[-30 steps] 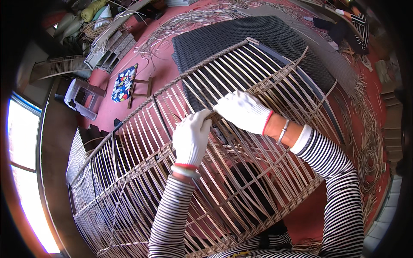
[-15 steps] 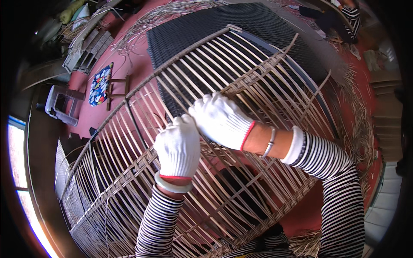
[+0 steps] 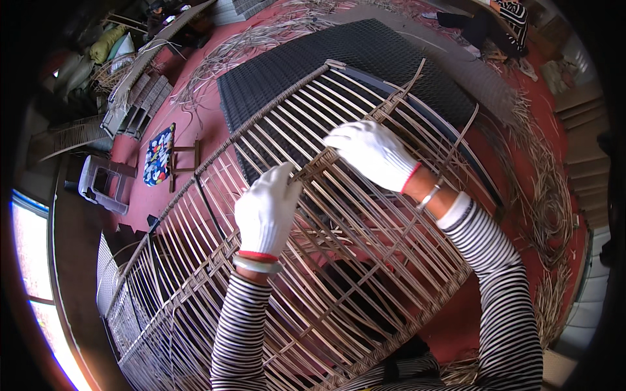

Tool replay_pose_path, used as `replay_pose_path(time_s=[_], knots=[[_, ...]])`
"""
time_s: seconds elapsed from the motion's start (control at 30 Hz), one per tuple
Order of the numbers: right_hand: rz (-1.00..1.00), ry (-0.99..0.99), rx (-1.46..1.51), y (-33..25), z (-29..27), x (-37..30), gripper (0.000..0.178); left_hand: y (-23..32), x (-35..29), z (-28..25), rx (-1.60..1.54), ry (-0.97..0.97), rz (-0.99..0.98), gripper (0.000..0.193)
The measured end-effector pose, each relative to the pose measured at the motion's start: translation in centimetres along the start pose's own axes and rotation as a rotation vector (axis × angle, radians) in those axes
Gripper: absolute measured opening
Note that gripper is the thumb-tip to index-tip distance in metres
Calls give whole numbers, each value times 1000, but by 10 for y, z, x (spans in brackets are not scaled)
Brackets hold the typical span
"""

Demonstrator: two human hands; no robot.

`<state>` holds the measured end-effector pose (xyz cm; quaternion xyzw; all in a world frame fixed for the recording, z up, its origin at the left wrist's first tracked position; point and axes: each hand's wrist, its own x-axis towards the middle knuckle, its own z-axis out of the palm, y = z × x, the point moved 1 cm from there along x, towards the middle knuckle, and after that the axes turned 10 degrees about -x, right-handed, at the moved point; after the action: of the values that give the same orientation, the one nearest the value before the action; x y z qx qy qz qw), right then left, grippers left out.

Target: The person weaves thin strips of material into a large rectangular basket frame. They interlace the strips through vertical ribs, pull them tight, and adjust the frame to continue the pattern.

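Across my lap and in front of me lies a large rattan frame (image 3: 417, 327) of many thin parallel rods, with wrapped edges and cross bands. My left hand (image 3: 264, 212), in a white knit glove with a red cuff, has its fingers bent at the left end of a short woven band (image 3: 318, 164) in the frame's middle. My right hand (image 3: 375, 153), gloved alike, is above and right of that band, with fingers curled together over the rods. Whatever lies between its fingertips is too small or hidden to make out.
Beyond the frame lies a black woven panel (image 3: 352, 42). Loose rattan strands (image 3: 548, 208) are heaped along the right of the red floor. To the left stand a stool with a patterned seat (image 3: 158, 154) and a plastic bin (image 3: 107, 186). Another person (image 3: 482, 29) is at the far right.
My right hand has moved up and right, away from the left hand, uncovering the short woven band between them. My left hand stays near the same rods. The view has shifted slightly.
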<state>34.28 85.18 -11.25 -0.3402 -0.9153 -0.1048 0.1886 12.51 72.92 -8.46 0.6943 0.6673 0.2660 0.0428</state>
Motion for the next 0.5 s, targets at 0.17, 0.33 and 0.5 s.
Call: replay_pose_path(time_s=[0.17, 0.33, 0.5], knots=[[-202, 130, -115, 20, 4, -14, 25, 16, 20, 18, 48, -109, 121, 23], [-258, 5, -210, 17, 1, -2, 25, 18, 25, 21, 187, -169, 100, 17], [-254, -16, -187, 19, -1, 11, 19, 16, 34, 23, 62, -99, 133, 17]])
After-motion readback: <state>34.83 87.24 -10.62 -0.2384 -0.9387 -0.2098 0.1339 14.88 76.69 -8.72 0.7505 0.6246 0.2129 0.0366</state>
